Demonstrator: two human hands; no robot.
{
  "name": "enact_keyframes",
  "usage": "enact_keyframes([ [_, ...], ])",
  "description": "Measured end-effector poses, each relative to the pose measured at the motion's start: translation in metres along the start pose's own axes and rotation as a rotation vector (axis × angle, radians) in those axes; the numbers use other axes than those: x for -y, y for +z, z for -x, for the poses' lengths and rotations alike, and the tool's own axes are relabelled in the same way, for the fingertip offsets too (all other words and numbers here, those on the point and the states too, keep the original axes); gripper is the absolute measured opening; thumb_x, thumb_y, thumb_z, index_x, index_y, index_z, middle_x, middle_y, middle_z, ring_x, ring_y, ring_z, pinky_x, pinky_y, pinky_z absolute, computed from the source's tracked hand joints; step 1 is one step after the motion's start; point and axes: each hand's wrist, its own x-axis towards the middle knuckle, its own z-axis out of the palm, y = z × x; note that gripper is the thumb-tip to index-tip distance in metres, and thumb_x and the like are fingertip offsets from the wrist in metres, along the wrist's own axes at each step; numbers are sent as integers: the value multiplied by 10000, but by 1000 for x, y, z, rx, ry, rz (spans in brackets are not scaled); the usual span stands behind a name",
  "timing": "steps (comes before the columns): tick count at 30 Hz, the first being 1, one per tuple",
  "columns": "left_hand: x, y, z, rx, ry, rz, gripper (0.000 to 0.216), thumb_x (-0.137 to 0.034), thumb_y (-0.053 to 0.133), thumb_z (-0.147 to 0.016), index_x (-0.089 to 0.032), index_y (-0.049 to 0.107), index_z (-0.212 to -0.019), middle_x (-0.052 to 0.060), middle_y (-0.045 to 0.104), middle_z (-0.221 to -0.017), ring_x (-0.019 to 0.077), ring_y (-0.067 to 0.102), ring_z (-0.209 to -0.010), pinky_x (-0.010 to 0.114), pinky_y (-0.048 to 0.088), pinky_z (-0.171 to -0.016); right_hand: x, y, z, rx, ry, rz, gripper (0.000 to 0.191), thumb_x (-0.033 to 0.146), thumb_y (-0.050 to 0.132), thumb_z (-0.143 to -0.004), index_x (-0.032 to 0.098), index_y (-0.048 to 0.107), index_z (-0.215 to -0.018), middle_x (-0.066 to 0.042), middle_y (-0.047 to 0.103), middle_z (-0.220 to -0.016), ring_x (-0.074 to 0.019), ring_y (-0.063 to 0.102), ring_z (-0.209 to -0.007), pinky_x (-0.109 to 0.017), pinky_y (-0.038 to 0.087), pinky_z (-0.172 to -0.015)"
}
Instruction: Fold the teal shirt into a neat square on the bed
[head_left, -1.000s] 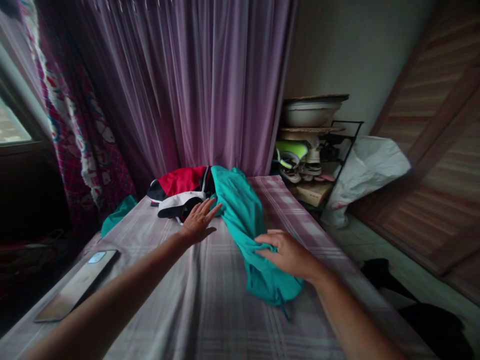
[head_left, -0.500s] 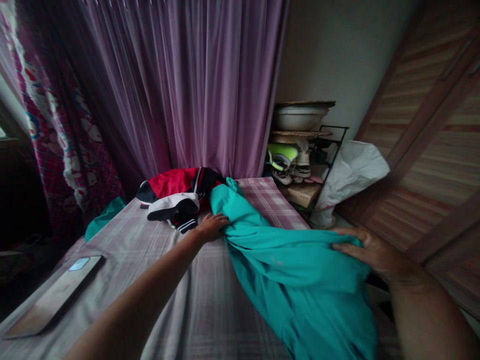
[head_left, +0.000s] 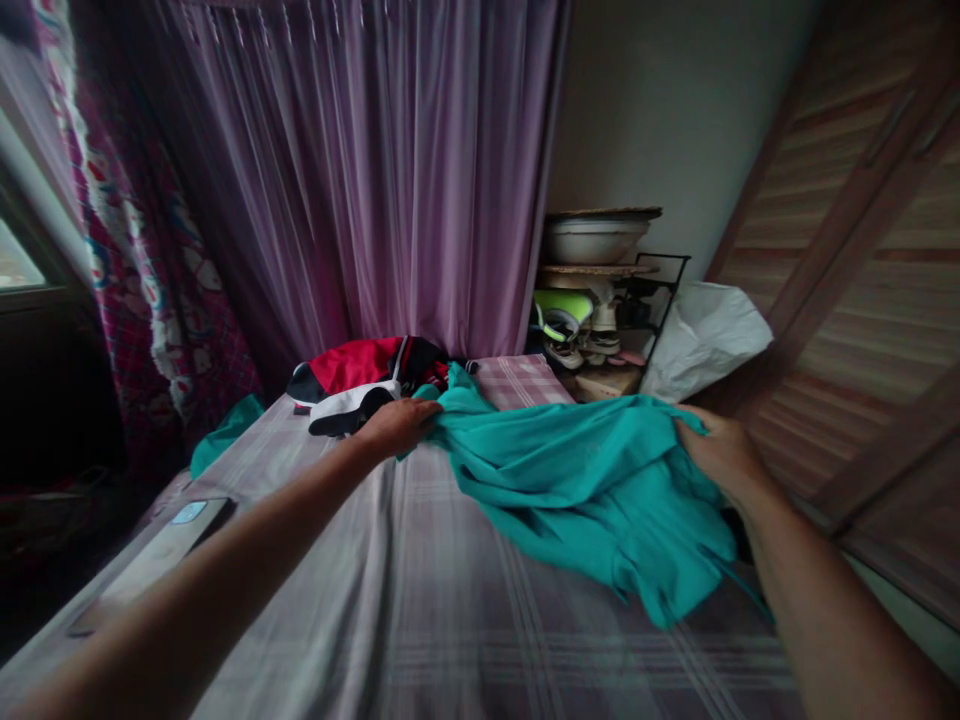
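Observation:
A teal garment (head_left: pixel 585 480) is stretched out above a plaid-covered surface (head_left: pixel 420 620). My left hand (head_left: pixel 396 425) is closed on its far left end, beside a red, black and white garment (head_left: pixel 360 375). My right hand (head_left: pixel 718 452) grips the garment's right end, held out past the surface's right side. The cloth sags between my hands, its lower folds hanging toward the plaid cover.
A phone (head_left: pixel 150 565) lies at the left edge. A teal cloth (head_left: pixel 225 435) hangs off the far left side. Purple curtains (head_left: pixel 375 170) close off the back. A rack with shoes and a basin (head_left: pixel 596 300), a white bag (head_left: pixel 701 335) and a wooden door (head_left: pixel 862 280) stand right.
My right hand pulled the teal garment out to the right and lifted it, spreading it open. My left hand moved from flat on the cover to gripping the garment's far end.

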Motion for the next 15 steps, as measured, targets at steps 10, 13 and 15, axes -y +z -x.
enact_keyframes([
  [10,11,-197,68,-150,-192,-290,444,-274,537,-875,-161,609,-1299,39,684,-1208,263,622,-1125,394,445,-1014,97,-11,3,-3,-206,246,387,343,536,-848,187,745,-1134,-131,760,-987,-273,666,-897,-315,439,-670],
  [13,31,-186,73,21,-202,-238,417,-217,580,-825,-147,658,-1228,74,728,-1130,250,664,-1002,388,490,-938,108,2,2,5,-259,315,409,331,517,-845,182,735,-1158,-144,749,-1067,-290,666,-970,-333,462,-736],
  [15,46,-154,77,95,-181,-179,366,-145,567,-789,-165,708,-1126,67,759,-1047,219,682,-921,347,515,-878,102,19,1,57,-290,350,404,331,519,-823,185,745,-1125,-133,754,-1057,-292,672,-970,-343,480,-766],
])
